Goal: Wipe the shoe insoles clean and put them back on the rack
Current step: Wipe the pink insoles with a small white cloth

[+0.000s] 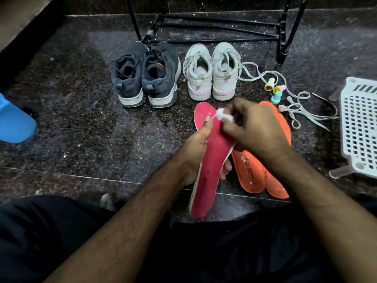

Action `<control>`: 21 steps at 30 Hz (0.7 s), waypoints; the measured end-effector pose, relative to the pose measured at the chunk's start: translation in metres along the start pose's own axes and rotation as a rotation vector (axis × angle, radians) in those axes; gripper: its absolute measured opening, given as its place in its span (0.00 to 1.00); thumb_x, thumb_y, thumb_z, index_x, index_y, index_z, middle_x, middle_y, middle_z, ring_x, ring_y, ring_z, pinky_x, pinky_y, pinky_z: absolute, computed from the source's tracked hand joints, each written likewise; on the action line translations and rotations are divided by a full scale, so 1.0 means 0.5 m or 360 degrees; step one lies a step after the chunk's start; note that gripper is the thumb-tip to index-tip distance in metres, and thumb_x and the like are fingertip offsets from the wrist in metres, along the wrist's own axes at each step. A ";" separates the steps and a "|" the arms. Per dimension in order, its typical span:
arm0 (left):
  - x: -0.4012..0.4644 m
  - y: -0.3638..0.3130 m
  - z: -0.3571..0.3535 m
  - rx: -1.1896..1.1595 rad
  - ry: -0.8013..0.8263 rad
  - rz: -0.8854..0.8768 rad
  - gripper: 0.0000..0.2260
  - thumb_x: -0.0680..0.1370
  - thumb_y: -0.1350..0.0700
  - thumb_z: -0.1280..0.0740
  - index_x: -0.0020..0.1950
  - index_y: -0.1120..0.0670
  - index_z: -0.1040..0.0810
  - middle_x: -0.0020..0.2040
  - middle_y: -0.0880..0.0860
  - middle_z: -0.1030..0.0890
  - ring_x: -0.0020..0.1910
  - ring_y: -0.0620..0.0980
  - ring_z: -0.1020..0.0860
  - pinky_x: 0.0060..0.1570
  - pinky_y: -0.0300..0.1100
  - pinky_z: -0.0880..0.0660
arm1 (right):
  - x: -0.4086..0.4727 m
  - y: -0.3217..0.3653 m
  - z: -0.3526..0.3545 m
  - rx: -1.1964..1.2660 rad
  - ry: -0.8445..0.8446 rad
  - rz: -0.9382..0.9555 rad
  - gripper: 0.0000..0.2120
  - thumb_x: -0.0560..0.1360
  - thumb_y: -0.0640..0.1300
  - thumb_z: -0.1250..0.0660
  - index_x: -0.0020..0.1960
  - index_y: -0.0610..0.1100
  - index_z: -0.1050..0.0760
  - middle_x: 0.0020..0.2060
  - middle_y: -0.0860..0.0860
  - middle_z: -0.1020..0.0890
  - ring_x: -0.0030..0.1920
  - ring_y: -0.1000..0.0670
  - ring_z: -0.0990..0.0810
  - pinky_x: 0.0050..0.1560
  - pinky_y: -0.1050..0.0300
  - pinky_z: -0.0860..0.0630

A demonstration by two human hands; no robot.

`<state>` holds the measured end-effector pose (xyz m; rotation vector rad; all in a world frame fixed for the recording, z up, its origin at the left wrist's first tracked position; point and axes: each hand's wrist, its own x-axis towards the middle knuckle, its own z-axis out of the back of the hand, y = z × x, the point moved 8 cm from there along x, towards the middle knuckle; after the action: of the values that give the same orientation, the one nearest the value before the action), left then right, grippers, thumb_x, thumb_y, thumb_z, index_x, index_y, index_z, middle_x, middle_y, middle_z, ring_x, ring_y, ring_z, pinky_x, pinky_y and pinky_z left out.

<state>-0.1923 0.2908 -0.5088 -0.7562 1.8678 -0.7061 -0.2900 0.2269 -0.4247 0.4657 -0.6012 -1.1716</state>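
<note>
Long pink foam insole [212,160], held tilted above the dark speckled stone floor [81,119], toe end away from the body, heel end toward the lap. Clasped at mid-length by the left hand [195,152], thumb lying along the near edge, fingers curled round underneath. Pressed near the toe by a small white wad of tissue or cotton [223,115], pinched in the fingertips of the right hand [257,129]. Both grips closed: left on the insole, right on the wad.

Just beside and partly under the right hand, two orange foam insoles [251,176] flat on the floor, overlapping each other, flecked with white specks.

Beyond them, heels toward the camera: a pair of white lace-up sneakers [212,72], and left of it a pair of dark grey knit sneakers with pale soles [145,76]. Loose white shoelaces [295,107] trailing right from the white pair, with three small pastel plastic stamp-like pieces [274,89] among them.

Farther back, the black metal shoe rack [214,25], only its low bars and legs in view. At the right edge, a white perforated plastic basket [359,127] tipped on its side. At the left edge, a bright blue object [14,123], kind unclear. Dark trousers [40,231] across the bottom.
</note>
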 end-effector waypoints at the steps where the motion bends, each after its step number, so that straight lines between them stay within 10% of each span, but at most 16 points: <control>1: 0.000 0.003 -0.001 0.0038 0.0020 0.0000 0.39 0.79 0.27 0.54 0.51 0.57 0.16 0.43 0.73 0.23 0.30 0.57 0.25 0.28 0.44 0.24 | 0.010 -0.019 0.022 -0.0059 -0.0108 -0.0080 0.08 0.71 0.51 0.32 0.48 0.50 0.23 0.35 0.52 0.18 0.37 0.49 0.19 0.40 0.52 0.23; 3: -0.003 0.001 -0.006 0.0051 0.0033 -0.0025 0.40 0.79 0.27 0.54 0.52 0.57 0.15 0.52 0.77 0.26 0.32 0.57 0.26 0.29 0.44 0.24 | 0.016 -0.032 0.047 -0.0119 -0.0225 -0.0119 0.09 0.71 0.51 0.32 0.50 0.51 0.22 0.36 0.53 0.18 0.38 0.49 0.19 0.42 0.52 0.22; 9: 0.005 -0.013 0.012 -0.0164 -0.0099 -0.0043 0.37 0.79 0.28 0.54 0.42 0.55 0.18 0.30 0.61 0.23 0.25 0.55 0.24 0.27 0.45 0.25 | -0.034 0.061 -0.045 -0.0146 0.0255 0.0339 0.08 0.72 0.49 0.34 0.47 0.48 0.19 0.37 0.52 0.17 0.40 0.49 0.20 0.42 0.51 0.25; 14: 0.000 -0.015 0.018 -0.0066 -0.0140 -0.0108 0.38 0.80 0.30 0.55 0.48 0.56 0.14 0.46 0.66 0.20 0.32 0.58 0.25 0.33 0.47 0.24 | 0.015 -0.002 0.023 -0.0447 -0.0121 0.0134 0.09 0.73 0.48 0.32 0.52 0.48 0.18 0.42 0.48 0.18 0.47 0.42 0.22 0.46 0.50 0.25; 21: -0.003 -0.022 0.021 -0.0123 -0.0215 -0.0055 0.36 0.80 0.30 0.54 0.41 0.55 0.17 0.28 0.58 0.22 0.23 0.55 0.24 0.24 0.47 0.24 | -0.043 0.070 -0.055 -0.0371 0.0296 0.0519 0.09 0.72 0.49 0.31 0.49 0.48 0.15 0.37 0.48 0.18 0.43 0.43 0.20 0.46 0.49 0.23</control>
<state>-0.1799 0.2835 -0.5039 -0.8665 1.7710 -0.5928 -0.2528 0.2597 -0.4276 0.2612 -0.3573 -0.8628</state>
